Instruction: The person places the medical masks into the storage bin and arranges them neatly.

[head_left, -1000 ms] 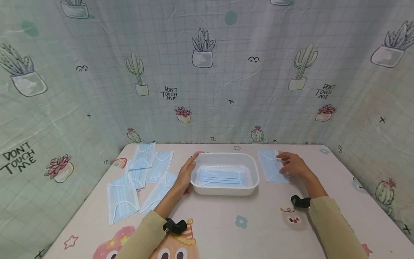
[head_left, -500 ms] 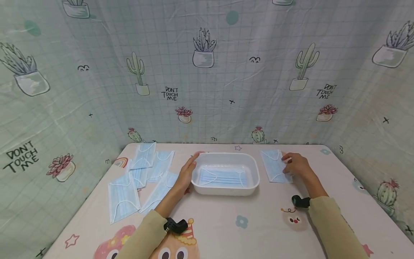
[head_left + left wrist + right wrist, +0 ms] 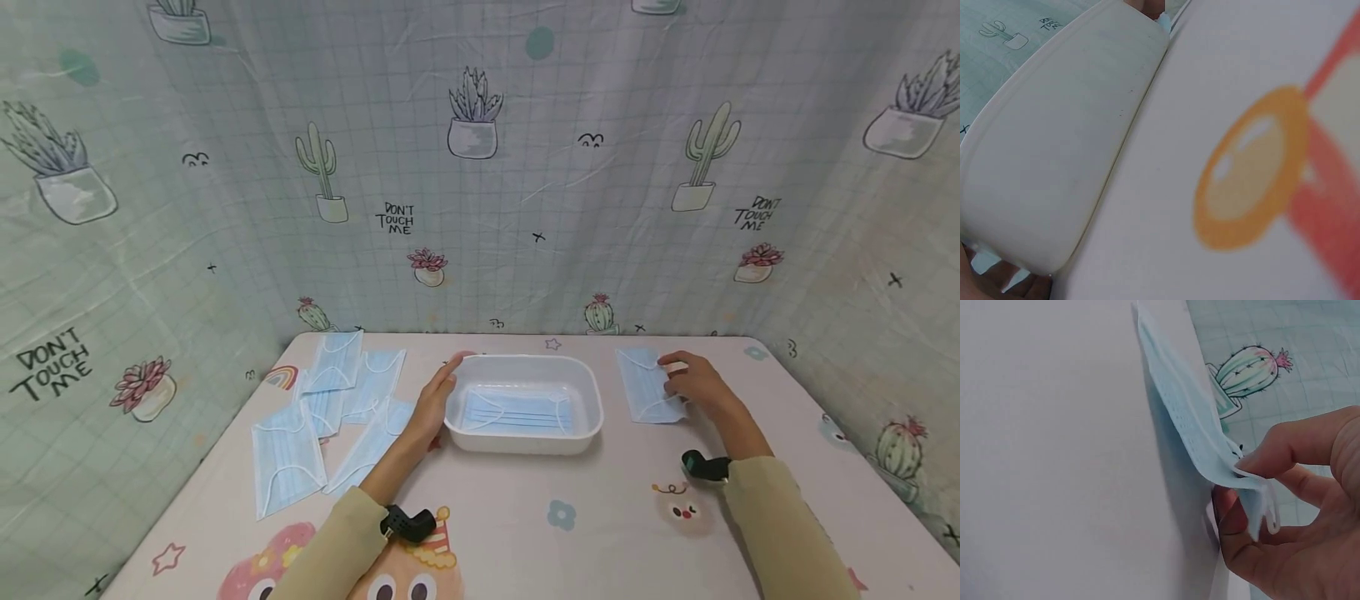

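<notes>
As blue mask (image 3: 640,387) is lying just left of right hand (image 3: 693,381), long axis running away from person, that nearer hand is pinching its right edge, tilting it above worktop (image 3: 615,508). Beyond mask, farther left of right hand, white tub (image 3: 522,445) is sitting; left hand (image 3: 430,404) is holding its left end.

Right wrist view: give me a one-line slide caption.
Right hand pinches one edge of a blue face mask, a printed cactus beyond.

Head: looking forward and down across a pale-pink printed table (image 3: 510,517). Left wrist: closely facing a white rectangular plastic tub (image 3: 1066,137). Right wrist: closely viewing a light-blue pleated mask (image 3: 1185,412). Head view: sharing both.
</notes>
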Demonstrator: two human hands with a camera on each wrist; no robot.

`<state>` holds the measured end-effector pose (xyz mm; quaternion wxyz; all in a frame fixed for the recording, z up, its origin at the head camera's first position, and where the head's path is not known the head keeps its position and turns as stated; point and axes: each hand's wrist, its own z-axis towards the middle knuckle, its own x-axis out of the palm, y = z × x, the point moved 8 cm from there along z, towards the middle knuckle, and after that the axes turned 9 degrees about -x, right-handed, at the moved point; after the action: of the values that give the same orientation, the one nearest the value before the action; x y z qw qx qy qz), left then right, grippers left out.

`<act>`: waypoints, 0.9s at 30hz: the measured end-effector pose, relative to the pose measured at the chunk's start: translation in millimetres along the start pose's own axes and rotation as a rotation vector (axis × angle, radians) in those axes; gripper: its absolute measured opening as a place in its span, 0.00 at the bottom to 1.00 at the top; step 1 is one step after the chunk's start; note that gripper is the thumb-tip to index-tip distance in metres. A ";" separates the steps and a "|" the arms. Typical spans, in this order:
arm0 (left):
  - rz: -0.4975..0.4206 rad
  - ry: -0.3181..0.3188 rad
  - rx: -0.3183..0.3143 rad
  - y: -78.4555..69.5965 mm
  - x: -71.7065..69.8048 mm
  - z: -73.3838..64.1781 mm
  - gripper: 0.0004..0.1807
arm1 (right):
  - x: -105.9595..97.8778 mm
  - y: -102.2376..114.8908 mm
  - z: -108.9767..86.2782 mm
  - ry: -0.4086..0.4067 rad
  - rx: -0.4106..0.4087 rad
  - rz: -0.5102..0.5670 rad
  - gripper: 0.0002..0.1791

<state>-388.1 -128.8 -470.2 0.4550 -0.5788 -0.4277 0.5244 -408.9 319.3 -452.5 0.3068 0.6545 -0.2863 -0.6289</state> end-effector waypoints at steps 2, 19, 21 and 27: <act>-0.004 -0.001 0.000 0.3 -0.1 0.3 0.27 | -0.9 -1.4 -0.2 0.003 0.001 0.032 0.32; -0.011 0.001 -0.013 -1.6 -0.4 -1.7 0.27 | -2.5 -7.4 -3.0 0.084 0.079 0.166 0.38; -0.011 0.004 -0.010 -1.4 -0.3 -1.5 0.27 | -2.4 -7.2 -4.0 0.100 0.075 0.192 0.39; -0.006 0.004 -0.012 -0.4 0.6 -0.7 0.27 | 1.7 -8.6 -6.2 0.168 0.036 0.246 0.40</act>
<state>-387.3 -128.2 -470.0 0.4541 -0.5812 -0.4317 0.5193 -402.8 323.8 -460.0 0.3925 0.6704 -0.3488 -0.5242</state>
